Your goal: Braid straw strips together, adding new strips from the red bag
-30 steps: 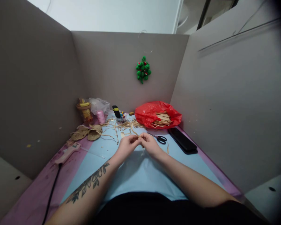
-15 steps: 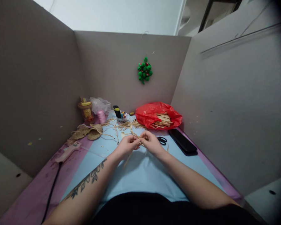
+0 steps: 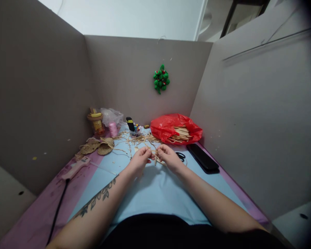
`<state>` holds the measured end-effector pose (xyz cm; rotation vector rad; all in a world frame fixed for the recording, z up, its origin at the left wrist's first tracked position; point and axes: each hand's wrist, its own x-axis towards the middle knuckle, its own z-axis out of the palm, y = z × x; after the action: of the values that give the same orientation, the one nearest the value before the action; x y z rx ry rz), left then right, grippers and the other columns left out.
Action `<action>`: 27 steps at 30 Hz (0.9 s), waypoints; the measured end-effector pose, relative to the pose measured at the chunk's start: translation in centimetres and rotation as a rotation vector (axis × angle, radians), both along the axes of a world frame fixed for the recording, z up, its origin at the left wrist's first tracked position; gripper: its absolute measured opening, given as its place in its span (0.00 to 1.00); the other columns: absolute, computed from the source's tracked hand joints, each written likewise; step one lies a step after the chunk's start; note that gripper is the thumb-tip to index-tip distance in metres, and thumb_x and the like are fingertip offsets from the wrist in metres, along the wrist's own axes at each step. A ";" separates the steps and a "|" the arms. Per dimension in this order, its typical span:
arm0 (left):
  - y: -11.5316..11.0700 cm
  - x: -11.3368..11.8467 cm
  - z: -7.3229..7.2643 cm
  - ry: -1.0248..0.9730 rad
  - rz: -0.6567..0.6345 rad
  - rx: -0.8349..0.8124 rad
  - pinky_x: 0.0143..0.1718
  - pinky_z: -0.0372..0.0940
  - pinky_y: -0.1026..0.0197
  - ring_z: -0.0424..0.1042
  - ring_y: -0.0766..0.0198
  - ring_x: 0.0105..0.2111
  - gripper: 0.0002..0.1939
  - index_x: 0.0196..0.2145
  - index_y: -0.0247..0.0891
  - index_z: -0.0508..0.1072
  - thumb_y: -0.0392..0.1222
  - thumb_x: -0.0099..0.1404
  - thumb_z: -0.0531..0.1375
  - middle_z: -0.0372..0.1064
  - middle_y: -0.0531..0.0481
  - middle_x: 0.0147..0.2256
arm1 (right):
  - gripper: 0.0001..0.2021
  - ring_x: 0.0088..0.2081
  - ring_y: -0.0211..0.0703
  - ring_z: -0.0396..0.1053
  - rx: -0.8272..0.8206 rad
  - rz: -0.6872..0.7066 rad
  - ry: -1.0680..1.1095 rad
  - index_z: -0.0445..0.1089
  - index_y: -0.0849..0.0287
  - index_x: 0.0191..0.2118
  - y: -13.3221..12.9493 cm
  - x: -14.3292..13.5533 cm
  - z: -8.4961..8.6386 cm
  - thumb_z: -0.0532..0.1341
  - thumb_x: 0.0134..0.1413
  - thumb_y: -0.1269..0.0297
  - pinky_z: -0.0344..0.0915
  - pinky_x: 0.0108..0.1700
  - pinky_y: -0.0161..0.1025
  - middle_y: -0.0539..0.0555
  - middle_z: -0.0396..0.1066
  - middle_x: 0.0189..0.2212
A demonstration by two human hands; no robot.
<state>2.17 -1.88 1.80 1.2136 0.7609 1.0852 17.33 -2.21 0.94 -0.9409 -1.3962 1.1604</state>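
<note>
My left hand [image 3: 143,159] and my right hand [image 3: 168,156] face each other over the middle of the blue cloth [image 3: 155,193]. Both pinch a thin, straw-coloured strand of dried fibre [image 3: 158,161], which crosses the small gap between the fingertips. One end of it sticks out below my right fingers. Whether it is knotted or braided is too small to tell. Just beyond the hands lie loose dried fibres [image 3: 145,138] in a scattered heap. Scissors with black handles [image 3: 181,156] lie beside my right hand, partly hidden by it.
An open red plastic bag [image 3: 166,128] holds flat dried strips. Right of it is a black phone-like case [image 3: 203,159]. On the left lie a pink glue gun [image 3: 76,168] with a black cord, woven brown pieces [image 3: 106,146], a pink thread spool [image 3: 113,130] and a lidded cup [image 3: 96,123]. Grey panels enclose the table.
My hands have moved slightly apart, opening a gap between the fingertips where the strand shows. The fibre end now sticks out lower right, under my right fingers.
</note>
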 end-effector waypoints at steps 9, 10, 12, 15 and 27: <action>-0.2 0.4 0.0 -0.246 0.043 -0.179 0.21 0.56 0.66 0.64 0.70 0.22 0.19 0.28 0.35 0.64 0.53 0.50 0.62 0.67 0.51 0.28 | 0.16 0.23 0.34 0.55 0.019 0.051 -0.096 0.61 0.59 0.22 -1.4 -3.5 -1.9 0.58 0.47 0.51 0.54 0.27 0.33 0.46 0.58 0.19; -0.2 0.5 -0.1 -0.247 0.033 -0.194 0.19 0.54 0.67 0.62 0.70 0.20 0.19 0.28 0.35 0.64 0.54 0.50 0.62 0.66 0.52 0.27 | 0.16 0.23 0.34 0.55 0.023 0.031 -0.076 0.60 0.59 0.22 -1.5 -3.6 -2.1 0.58 0.47 0.52 0.54 0.28 0.33 0.46 0.58 0.19; -0.2 0.5 -0.3 -0.256 0.019 -0.213 0.16 0.51 0.67 0.60 0.71 0.18 0.19 0.27 0.35 0.64 0.54 0.50 0.62 0.63 0.53 0.24 | 0.15 0.24 0.35 0.56 0.031 0.035 -0.041 0.59 0.59 0.21 -1.5 -3.6 -2.3 0.58 0.47 0.54 0.55 0.29 0.34 0.47 0.59 0.19; -0.1 0.5 -0.5 -0.260 -0.005 -0.221 0.14 0.49 0.67 0.57 0.72 0.15 0.19 0.27 0.36 0.63 0.54 0.50 0.61 0.59 0.56 0.20 | 0.13 0.25 0.36 0.57 0.037 0.077 0.003 0.59 0.58 0.20 -1.5 -3.5 -2.3 0.58 0.47 0.56 0.56 0.32 0.35 0.48 0.60 0.20; -0.3 0.4 -0.5 -0.271 0.001 -0.222 0.13 0.48 0.67 0.56 0.72 0.14 0.18 0.27 0.35 0.64 0.53 0.49 0.62 0.57 0.56 0.18 | 0.15 0.26 0.37 0.57 0.045 0.121 -0.016 0.58 0.58 0.19 -1.9 -3.4 -1.3 0.59 0.45 0.54 0.55 0.33 0.35 0.48 0.60 0.20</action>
<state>2.60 -2.20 1.34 0.8587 0.6528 1.1076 13.93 -4.11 -0.33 -0.8453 -1.5038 1.2083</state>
